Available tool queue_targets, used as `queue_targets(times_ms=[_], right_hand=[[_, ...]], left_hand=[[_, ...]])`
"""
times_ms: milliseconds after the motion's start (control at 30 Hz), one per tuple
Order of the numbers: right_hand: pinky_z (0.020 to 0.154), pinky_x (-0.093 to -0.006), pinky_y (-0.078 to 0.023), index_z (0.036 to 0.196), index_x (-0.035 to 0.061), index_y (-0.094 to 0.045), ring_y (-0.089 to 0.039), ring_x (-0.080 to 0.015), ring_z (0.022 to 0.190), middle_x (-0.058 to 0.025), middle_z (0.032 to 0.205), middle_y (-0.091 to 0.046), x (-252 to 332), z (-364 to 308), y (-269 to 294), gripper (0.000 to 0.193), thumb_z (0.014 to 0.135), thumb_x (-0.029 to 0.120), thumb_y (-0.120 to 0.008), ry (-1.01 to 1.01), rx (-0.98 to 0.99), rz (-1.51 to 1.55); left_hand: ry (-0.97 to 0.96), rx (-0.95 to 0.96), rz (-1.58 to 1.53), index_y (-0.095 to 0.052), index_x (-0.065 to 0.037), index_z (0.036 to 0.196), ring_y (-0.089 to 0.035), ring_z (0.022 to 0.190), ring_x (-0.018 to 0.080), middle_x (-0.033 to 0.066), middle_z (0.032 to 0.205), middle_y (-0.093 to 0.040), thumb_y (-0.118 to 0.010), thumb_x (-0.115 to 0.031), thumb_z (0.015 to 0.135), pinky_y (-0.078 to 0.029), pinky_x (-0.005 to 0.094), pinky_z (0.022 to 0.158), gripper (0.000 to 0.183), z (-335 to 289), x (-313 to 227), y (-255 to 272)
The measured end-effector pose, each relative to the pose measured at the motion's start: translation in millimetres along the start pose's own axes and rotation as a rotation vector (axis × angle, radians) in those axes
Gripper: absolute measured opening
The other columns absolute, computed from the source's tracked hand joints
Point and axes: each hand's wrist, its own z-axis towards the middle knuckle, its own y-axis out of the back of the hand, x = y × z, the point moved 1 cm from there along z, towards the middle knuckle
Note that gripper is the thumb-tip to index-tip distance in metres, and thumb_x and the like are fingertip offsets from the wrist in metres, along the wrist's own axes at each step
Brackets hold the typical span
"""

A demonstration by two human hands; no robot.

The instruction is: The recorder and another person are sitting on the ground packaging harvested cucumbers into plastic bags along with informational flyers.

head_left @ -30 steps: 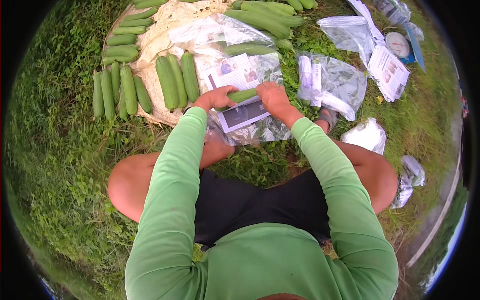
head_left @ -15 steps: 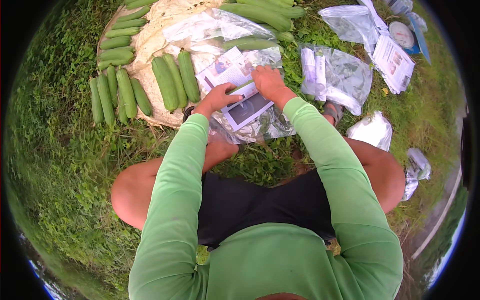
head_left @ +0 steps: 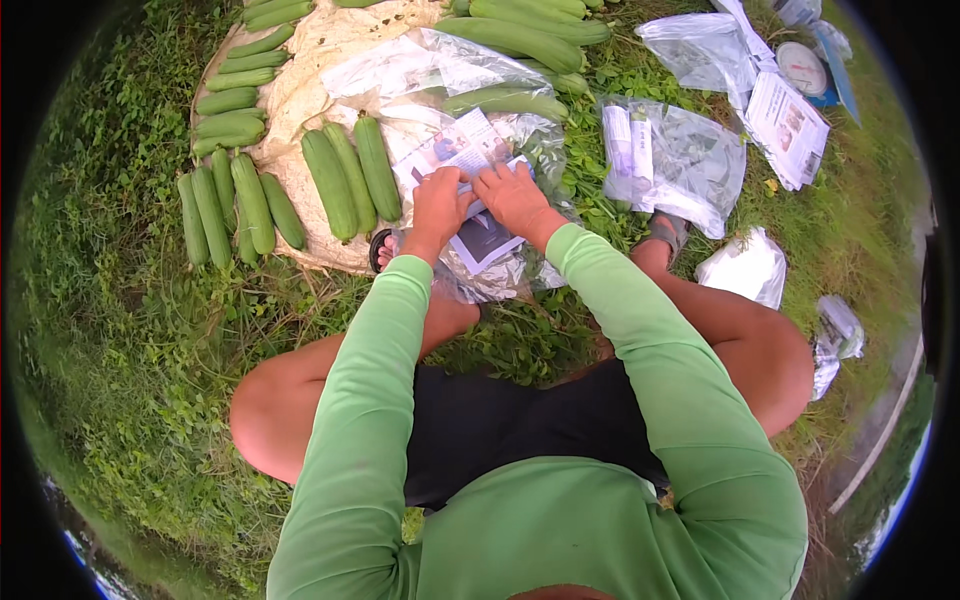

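Note:
Both hands are side by side on a printed newspaper sheet (head_left: 482, 243) lying over clear plastic (head_left: 540, 150) in front of me. My left hand (head_left: 440, 205) has its fingers bent over the folded paper. Close beside it, my right hand (head_left: 512, 200) presses on the same fold, fingers curled. Whatever lies inside the fold is hidden under the paper and hands. Just left of the sheet, three long green gourds (head_left: 374, 168) rest in a row on a pale cloth (head_left: 285, 110). Another gourd (head_left: 505, 102) lies partly under the plastic beyond my hands.
More gourds (head_left: 255, 190) line the cloth's left edge, and a pile (head_left: 520, 35) lies at the far side. To the right are a clear bag with paper-wrapped rolls (head_left: 628, 150), a newspaper stack (head_left: 780, 125), a dial scale (head_left: 802, 68) and a white bag (head_left: 745, 268) on grass.
My hands have drawn together over the paper, the right one moving left and slightly nearer. The green strip that showed at the fold is now covered.

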Motion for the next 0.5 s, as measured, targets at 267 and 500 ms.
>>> queue_targets(times_ms=[267,500], right_hand=[[0.096,-0.0490,-0.051,0.129,0.0065,-0.062,-0.067,-0.0402,0.106,-0.0156,0.111,-0.071,-24.7,24.8,38.4,0.063,0.073,0.027,-0.085,-0.021,0.266,0.362],[0.094,-0.0387,-0.055,0.131,-0.0004,-0.065,-0.071,-0.0310,0.103,-0.0166,0.111,-0.076,-53.5,13.6,105.7,0.069,0.075,0.034,-0.086,-0.292,0.602,0.956]], left_hand=[[-0.186,0.117,0.171,-0.047,-0.008,0.145,-0.066,0.118,0.0377,0.0173,0.117,-0.072,-0.086,-0.021,0.078,-0.044,0.0550,0.109,0.079,-15.9,-31.5,27.1],[-0.432,0.057,0.189,-0.034,-0.010,0.158,-0.065,0.119,0.0362,0.0185,0.118,-0.070,-0.087,-0.019,0.074,-0.039,0.0539,0.114,0.099,-26.6,-76.6,39.3]])
